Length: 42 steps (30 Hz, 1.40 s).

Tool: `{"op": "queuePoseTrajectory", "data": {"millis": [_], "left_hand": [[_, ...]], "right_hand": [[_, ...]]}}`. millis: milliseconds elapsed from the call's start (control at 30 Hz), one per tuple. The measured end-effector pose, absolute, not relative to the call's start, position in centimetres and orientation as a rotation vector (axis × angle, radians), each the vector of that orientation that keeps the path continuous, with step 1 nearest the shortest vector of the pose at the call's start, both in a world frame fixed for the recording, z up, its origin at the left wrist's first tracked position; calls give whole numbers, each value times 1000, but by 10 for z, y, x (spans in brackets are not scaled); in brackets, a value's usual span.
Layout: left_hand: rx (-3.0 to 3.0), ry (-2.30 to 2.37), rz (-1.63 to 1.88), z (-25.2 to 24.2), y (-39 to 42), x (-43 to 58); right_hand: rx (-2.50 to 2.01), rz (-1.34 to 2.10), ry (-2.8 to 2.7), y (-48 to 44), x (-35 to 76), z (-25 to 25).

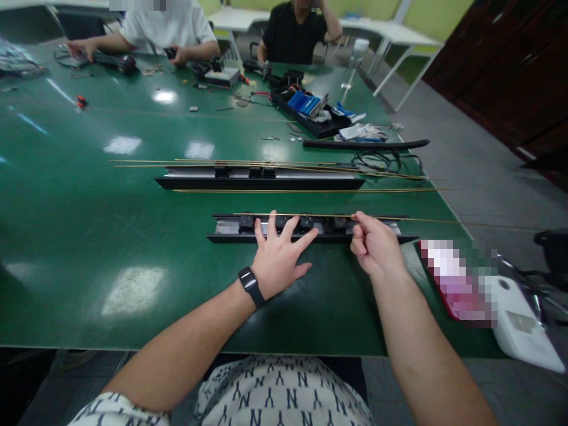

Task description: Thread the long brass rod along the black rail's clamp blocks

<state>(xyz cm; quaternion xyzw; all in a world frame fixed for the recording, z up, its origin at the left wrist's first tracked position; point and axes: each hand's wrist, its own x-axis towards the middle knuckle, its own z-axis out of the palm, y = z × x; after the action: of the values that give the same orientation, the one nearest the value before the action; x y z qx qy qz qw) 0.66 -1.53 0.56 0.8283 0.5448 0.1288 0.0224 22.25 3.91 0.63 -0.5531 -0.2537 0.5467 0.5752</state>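
Observation:
In the head view, my left hand lies with fingers spread across a black and silver metal channel on the green table. Several small black blocks sit inside the channel, some partly covered by my fingers. My right hand is closed in a pinch at the channel's right part, gripping a thin brass-coloured rod. The rod runs along the channel's far edge and extends right past the table edge. Beyond lies a second black channel with black blocks in it and several thin rods on and beside it.
To the right lie a pink-red object, partly pixelated, and a white device. Farther back are a black strip, coiled cable, a black tray and a clear bottle. Two people sit across the table.

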Motion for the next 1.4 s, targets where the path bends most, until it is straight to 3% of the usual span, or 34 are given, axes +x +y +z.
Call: {"op": "queuePoseTrajectory", "data": {"millis": [1400], "left_hand": [[2572,1687,388,5,-15,6]], "right_hand": [[-1301,1256,-585,41,223,4]]}}
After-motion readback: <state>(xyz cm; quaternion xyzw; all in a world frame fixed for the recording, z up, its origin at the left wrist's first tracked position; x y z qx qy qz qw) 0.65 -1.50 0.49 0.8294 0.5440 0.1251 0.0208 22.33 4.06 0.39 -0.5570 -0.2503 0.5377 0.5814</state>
